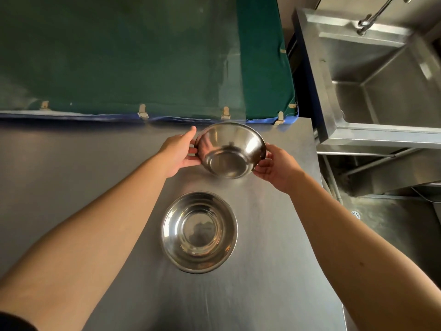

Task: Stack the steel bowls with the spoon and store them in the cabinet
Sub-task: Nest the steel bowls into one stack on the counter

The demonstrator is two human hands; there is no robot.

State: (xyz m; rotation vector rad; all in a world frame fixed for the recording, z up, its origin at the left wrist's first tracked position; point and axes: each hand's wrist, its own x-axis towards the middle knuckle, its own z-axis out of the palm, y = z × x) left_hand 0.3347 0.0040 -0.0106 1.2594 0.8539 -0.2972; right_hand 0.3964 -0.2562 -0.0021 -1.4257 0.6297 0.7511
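Note:
Two steel bowls are in the head view. The far bowl (230,150) is raised off the steel counter (83,163) and tilted, its opening facing me. My left hand (180,152) grips its left rim and my right hand (274,167) grips its right rim. The near bowl (199,231) stands upright and empty on the counter, just below the held one. No spoon or cabinet is in view.
A green cloth-covered panel (143,56) with metal clips rises behind the counter. To the right, past the counter's edge, stands a steel sink (381,75) with a tap (367,22). A lower steel basin with a drain (355,215) lies beneath it.

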